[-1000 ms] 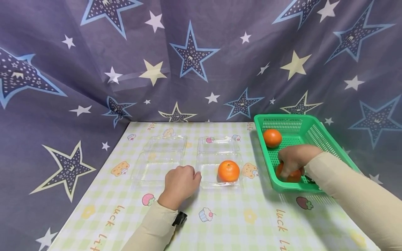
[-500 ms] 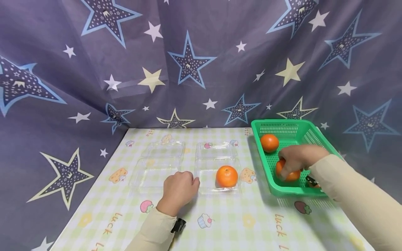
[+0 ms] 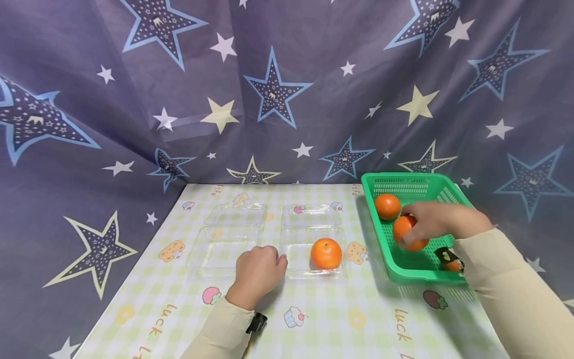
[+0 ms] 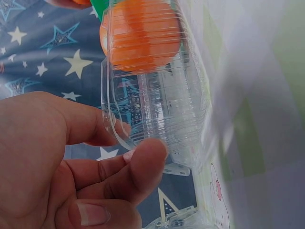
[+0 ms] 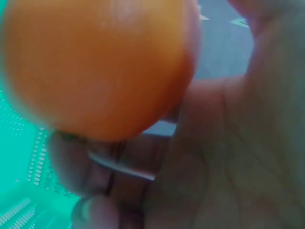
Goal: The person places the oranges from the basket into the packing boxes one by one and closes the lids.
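My right hand (image 3: 432,219) grips an orange (image 3: 405,232) inside the green basket (image 3: 392,271). The right wrist view shows that orange (image 5: 102,62) large, with the fingers curled beneath it. My left hand (image 3: 257,271) is at the near left corner of a clear plastic clamshell box (image 3: 296,249). In the left wrist view its thumb and index finger pinch the wall of the box (image 4: 157,105). One orange (image 3: 326,254) sits in the right side of that box, whose lid lies folded back.
A second clear clamshell box (image 3: 224,247) stands opened to the left. Another orange (image 3: 387,206) lies in the basket's far left part. One more orange (image 3: 453,266) is partly hidden near the right wrist. A starry curtain (image 3: 287,134) hangs behind the table (image 3: 332,329).
My right hand has lifted the gripped orange slightly off the basket floor and shifted a little right. The left hand has stayed on the box. The head view has tilted slightly.
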`<state>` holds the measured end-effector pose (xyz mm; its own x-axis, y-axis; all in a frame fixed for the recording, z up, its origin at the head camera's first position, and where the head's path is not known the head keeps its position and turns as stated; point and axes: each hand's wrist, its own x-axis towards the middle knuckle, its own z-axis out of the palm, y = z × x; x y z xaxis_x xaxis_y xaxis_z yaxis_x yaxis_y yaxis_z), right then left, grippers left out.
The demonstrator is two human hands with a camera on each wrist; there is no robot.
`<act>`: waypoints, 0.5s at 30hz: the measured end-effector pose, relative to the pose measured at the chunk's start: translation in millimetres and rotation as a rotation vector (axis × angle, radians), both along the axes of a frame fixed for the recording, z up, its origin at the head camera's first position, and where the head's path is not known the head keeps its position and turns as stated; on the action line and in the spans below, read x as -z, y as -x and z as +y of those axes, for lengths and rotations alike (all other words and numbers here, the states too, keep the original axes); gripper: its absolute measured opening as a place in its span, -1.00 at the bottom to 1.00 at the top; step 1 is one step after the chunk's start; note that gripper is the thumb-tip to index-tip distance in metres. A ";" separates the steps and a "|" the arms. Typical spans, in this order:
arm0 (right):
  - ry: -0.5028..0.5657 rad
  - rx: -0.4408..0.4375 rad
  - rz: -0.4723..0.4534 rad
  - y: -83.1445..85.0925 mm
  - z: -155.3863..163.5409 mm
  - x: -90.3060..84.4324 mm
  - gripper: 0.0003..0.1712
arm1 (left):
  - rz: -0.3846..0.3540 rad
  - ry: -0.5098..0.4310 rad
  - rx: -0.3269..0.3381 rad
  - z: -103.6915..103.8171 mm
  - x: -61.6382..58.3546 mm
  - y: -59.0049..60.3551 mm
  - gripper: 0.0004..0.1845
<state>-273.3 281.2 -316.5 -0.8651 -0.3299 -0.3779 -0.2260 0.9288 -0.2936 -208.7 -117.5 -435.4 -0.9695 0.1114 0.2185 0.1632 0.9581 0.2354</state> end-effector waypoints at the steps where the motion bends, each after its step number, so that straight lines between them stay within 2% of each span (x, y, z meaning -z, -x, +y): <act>1: 0.023 0.006 0.010 -2.2 0.0 -1.7 -0.34 | 0.000 -0.001 0.002 0.2 0.1 -0.1 -0.42; 3: 0.076 0.031 0.013 -6.6 0.1 -3.9 -0.38 | -0.001 0.002 0.004 0.3 0.9 -0.6 -0.42; 10: 0.175 0.038 0.161 -18.5 -0.1 -5.0 -0.26 | 0.005 0.003 0.002 -0.3 2.5 -1.6 -0.42; 15: 0.246 0.073 0.205 -28.1 0.6 -6.7 -0.37 | 0.021 0.007 0.002 -1.0 2.1 -1.5 -0.42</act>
